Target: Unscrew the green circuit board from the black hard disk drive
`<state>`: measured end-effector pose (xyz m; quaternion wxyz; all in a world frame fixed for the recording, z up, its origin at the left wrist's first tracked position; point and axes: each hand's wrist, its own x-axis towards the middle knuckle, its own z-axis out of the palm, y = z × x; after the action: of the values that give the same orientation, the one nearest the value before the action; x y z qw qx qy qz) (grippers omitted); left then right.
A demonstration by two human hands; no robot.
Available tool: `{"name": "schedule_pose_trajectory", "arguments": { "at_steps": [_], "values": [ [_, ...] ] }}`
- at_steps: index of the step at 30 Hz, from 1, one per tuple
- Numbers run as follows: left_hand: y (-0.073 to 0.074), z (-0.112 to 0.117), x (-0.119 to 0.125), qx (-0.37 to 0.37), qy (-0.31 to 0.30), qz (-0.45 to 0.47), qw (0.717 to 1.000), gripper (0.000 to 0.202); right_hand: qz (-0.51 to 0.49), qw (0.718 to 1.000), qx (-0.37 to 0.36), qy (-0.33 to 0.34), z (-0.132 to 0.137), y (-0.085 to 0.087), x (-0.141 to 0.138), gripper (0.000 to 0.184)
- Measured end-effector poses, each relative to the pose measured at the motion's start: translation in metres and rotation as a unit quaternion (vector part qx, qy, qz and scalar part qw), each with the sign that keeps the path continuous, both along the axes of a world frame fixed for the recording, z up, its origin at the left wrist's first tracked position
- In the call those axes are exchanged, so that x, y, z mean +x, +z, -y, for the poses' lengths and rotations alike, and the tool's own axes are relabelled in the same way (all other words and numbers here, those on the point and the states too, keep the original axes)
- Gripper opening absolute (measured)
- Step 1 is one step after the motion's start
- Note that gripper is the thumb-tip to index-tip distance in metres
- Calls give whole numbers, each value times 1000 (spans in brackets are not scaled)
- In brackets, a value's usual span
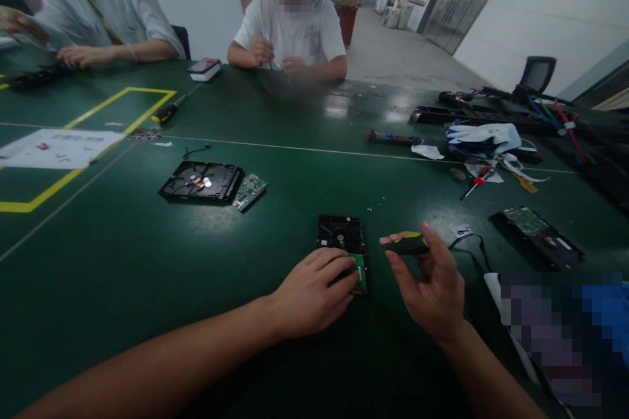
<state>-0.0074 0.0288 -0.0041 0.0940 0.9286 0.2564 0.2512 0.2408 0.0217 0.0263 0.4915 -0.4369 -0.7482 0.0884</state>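
Evidently the work in hand is on a screw of the green circuit board point(362, 272) that sits at the near end of a black hard drive point(341, 233), which lies flat on the green table point(147, 262) just in front of the person. The left hand point(314, 294) has its grip bent down over the drive's near end, fingers on the board, pinning it to the table. The right hand point(432, 288) has its grip closed around the black-and-yellow handle of a screwdriver point(407, 245), held almost level, its thin shaft pointing left toward the board's top edge. Whether the tip is seated in a screw head is too small to tell.

By my reading, this is the unscrewing stage, and a turn would call for the tip set squarely in the screw and for the left hand to keep the drive from sliding.

Farther left lie an opened hard drive point(201, 181) and a loose circuit board point(249, 191), touching. Two other people sit across the table, busy with their own hands.
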Motion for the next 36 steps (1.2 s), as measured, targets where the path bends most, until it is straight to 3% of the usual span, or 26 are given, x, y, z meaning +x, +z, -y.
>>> {"name": "schedule_pose_trajectory", "arguments": {
  "at_steps": [8,11,14,18,24,30,36],
  "values": [
    [1,0,0,-6,2,-3,1000,37,20,1000,8,19,0,9,-3,85],
    [0,1,0,-6,1,-1,1000,37,62,997,34,-2,-1,25,-3,78],
    [-1,1,1,-6,4,-2,1000,37,95,993,53,-52,-1,44,-1,60],
    [0,1,3,1,11,0,1000,39,111,989,75,-67,0,66,0,41],
    [1,3,6,28,18,-2,999,36,125,991,29,-41,1,88,-4,25],
    [1,8,8,62,33,-24,997,33,153,986,-61,2,-2,110,-11,24],
    [1,16,18,95,73,-58,991,30,188,978,-85,30,-11,122,-15,20]
  ]
}}
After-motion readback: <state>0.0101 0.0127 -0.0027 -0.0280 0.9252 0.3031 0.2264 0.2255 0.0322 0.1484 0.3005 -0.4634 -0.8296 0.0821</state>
